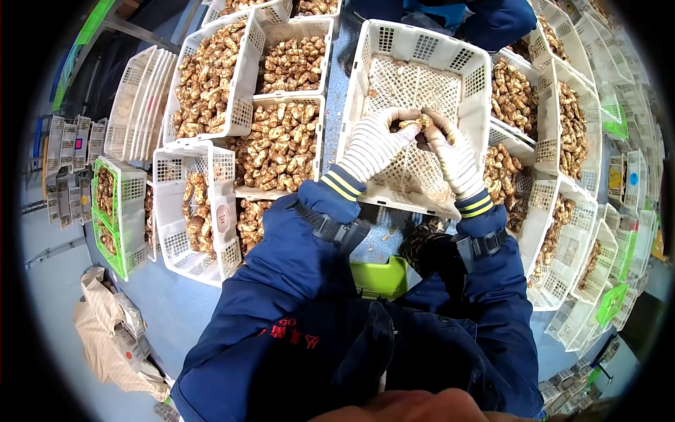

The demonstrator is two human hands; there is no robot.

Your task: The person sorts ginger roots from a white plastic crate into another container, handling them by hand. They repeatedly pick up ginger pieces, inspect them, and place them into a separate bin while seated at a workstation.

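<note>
My left hand and my right hand, both in white gloves with thin stripes, meet over a large white lattice crate. Between their fingertips is a small brown-and-cream, knobbly piece, perhaps a mushroom; the gloves partly cover it. The fingers of both hands are closed around it. Under the hands the crate's grid bottom shows, stained brown, with a few crumbs on it.
White crates full of similar brown-and-cream pieces stand close on my left, and more on my right. A green plastic stool is near my lap. Across the crate is another person's dark blue sleeve. Stacked crates stand far left.
</note>
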